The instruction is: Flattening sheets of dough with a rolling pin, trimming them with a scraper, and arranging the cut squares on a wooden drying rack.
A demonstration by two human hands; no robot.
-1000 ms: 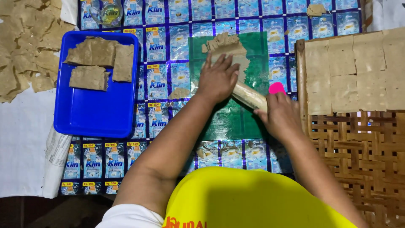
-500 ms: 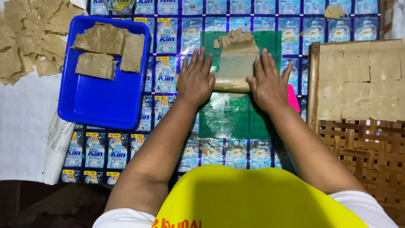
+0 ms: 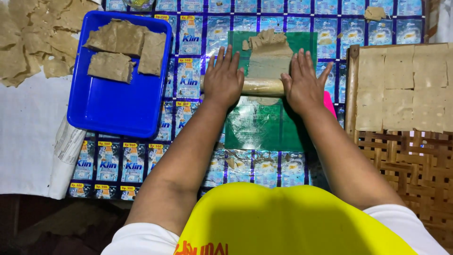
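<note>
My left hand (image 3: 223,75) and my right hand (image 3: 303,81) lie flat, fingers spread, on the two ends of a pale wooden rolling pin (image 3: 261,87). The pin lies crosswise over a slab of brown dough (image 3: 267,54) on a green plastic sheet (image 3: 258,125). The dough's far end is ragged and lumpy; the part near the pin looks flattened. A pink object (image 3: 329,102) peeks out beside my right wrist.
A blue tray (image 3: 111,106) at the left holds thick brown dough blocks (image 3: 123,47). A woven bamboo rack (image 3: 406,156) at the right carries thin square dough sheets (image 3: 406,85). Dough scraps (image 3: 33,38) lie on white cloth at the far left. Shiny blue sachet matting (image 3: 188,47) covers the surface.
My right hand has let go of its grip on the pin; both palms now press flat on it. The pin has rolled from the dough's far part toward me.
</note>
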